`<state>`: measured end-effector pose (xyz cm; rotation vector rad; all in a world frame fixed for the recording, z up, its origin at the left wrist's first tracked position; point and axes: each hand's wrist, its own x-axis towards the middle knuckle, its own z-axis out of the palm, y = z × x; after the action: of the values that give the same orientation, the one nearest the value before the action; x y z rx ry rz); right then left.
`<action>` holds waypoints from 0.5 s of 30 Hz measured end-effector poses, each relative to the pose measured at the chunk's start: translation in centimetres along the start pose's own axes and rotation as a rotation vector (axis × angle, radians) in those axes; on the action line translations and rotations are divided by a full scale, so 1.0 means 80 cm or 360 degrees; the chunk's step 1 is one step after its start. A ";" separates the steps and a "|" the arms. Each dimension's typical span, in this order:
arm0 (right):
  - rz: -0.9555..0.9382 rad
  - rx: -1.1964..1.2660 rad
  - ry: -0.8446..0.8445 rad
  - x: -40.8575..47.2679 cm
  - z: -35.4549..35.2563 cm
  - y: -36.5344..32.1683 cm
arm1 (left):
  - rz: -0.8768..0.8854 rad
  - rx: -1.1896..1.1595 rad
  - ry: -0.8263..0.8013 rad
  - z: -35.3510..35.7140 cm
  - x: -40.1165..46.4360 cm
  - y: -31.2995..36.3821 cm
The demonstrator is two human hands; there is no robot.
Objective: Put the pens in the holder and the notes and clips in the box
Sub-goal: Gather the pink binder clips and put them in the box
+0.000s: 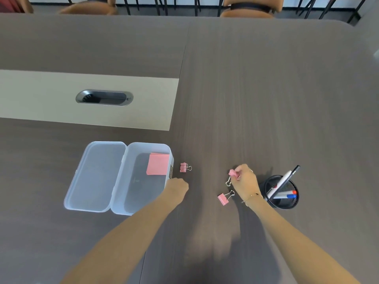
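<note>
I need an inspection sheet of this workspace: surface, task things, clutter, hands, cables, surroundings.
Surface: dark wood-grain table with a beige inset panel.
Task things: pink notes lie in the open clear box; pens stand in the black holder; one pink clip lies beside the box, another clip lies near the right wrist.
Clutter: nothing seen.
Hands: left hand closed at the box's corner, what it holds cannot be told; right hand pinches a third clip.
Cables: nothing seen; a cable port is in the panel.
Surroundings: chairs beyond the table.

Dark table [266, 89] — oval cable grommet [104, 97], tan chairs [249, 7] beyond
</note>
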<state>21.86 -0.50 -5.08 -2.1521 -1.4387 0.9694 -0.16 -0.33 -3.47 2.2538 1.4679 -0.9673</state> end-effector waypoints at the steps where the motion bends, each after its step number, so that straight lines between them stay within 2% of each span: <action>1: 0.0037 0.0139 0.0029 0.000 -0.002 -0.003 | 0.0012 -0.0027 0.0014 0.000 -0.003 0.001; 4: 0.0096 0.0318 0.0016 -0.004 -0.010 -0.015 | 0.0039 -0.0091 0.0081 0.001 -0.001 0.001; 7: 0.0094 0.0276 -0.0107 -0.009 -0.017 -0.027 | 0.0073 -0.0146 0.0277 -0.005 0.004 -0.001; 9: 0.0108 0.0092 -0.0249 -0.017 -0.018 -0.033 | 0.0045 -0.0275 0.0435 -0.018 0.009 0.002; 11: 0.0047 -0.0196 -0.0369 -0.030 -0.014 -0.033 | -0.0159 -0.0410 0.0531 -0.029 0.018 0.000; 13: -0.0119 -0.0611 -0.0395 -0.045 -0.004 -0.027 | -0.0289 -0.0621 0.0542 -0.033 0.028 -0.001; 15: -0.0279 -0.0892 -0.0408 -0.056 0.009 -0.015 | -0.0360 -0.0679 0.0467 -0.028 0.038 -0.001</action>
<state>19.43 -4.16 -3.29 -2.2660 -2.1987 0.8744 1.37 3.13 -3.85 2.0015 1.8739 -0.3303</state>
